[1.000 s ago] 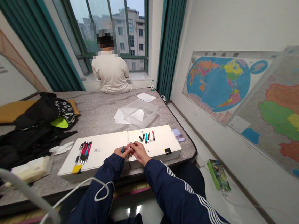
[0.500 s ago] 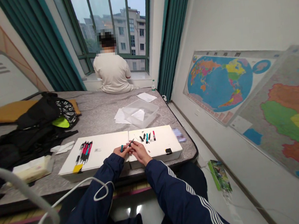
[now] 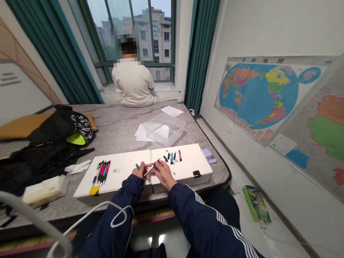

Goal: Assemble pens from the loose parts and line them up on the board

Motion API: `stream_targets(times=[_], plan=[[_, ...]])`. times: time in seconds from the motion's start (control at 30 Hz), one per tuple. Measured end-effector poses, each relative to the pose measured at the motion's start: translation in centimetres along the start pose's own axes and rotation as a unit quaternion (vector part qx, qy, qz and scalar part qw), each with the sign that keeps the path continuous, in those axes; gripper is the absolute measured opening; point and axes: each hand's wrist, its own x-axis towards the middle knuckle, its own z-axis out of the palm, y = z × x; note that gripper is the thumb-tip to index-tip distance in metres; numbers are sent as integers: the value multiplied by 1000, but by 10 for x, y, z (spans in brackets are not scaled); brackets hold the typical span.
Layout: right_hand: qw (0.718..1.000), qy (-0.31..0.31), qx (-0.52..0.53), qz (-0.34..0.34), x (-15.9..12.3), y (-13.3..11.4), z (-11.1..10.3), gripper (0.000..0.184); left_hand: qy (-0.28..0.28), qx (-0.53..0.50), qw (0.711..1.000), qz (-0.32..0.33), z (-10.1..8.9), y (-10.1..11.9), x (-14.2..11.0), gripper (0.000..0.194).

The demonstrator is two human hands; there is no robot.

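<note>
My left hand is closed around a teal pen barrel that sticks up past the fingers. Between the two hands lies a slim white pen part with a dark end. The fingers of my right hand pinch its upper end, while its lower end rests by my left fingers. Both hands are just above the seam of two white boxes. Loose pen parts, black, teal and red, are scattered on the right box. Several pens lie side by side on the left box.
Behind the boxes stand a clear plastic bin and white papers. Black bags and a tissue pack are at left. A white cable loops over my left sleeve. A person sits facing the window.
My hands have moved slightly apart, and the white pen part now shows between them. The teal barrel stands out more from my left hand. The camera view has shifted a little left.
</note>
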Motion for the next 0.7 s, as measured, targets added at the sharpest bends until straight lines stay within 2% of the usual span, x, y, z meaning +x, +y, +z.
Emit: stream_targets(times=[0.2, 0.4, 0.57, 0.7], plan=[[999, 21, 27, 16, 0, -4, 2, 30, -13, -119, 993, -8, -9, -4, 8, 91], [999, 40, 19, 23, -2, -7, 4, 33, -18, -142, 990, -22, -10, -10, 13, 97], [999, 41, 26, 18, -3, -7, 3, 33, -14, -129, 992, -5, -8, -14, 14, 86], [999, 33, 26, 17, -2, -6, 3, 33, 5, -56, 998, 17, -7, -13, 8, 70]])
